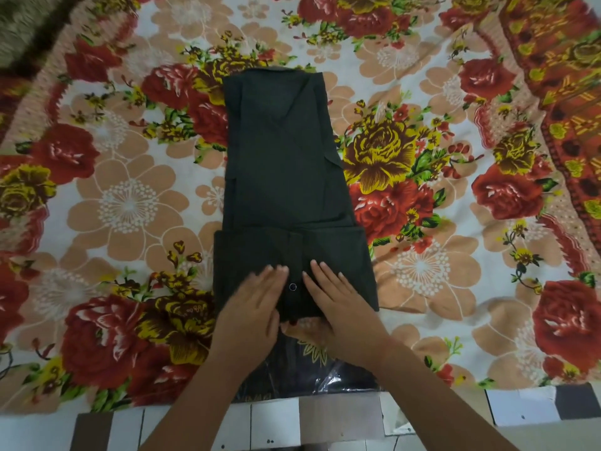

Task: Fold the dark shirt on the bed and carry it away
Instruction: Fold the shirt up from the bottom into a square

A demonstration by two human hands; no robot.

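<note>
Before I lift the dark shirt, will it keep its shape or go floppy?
Probably floppy: the dark shirt lies in thin flat layers, so its far part should sag. It looks light. The near fold may open once the left hand and right hand stop pressing it.

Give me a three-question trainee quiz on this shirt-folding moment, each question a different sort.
1. True or false: the left hand and right hand both lie with straight fingers on the dark shirt.
2. What shows on the shirt between the two hands? A) a zipper B) a button C) a paper label
3. Fill in: the shirt lies on a ____-patterned bedsheet.
Key: 1 true; 2 B; 3 floral.
</note>
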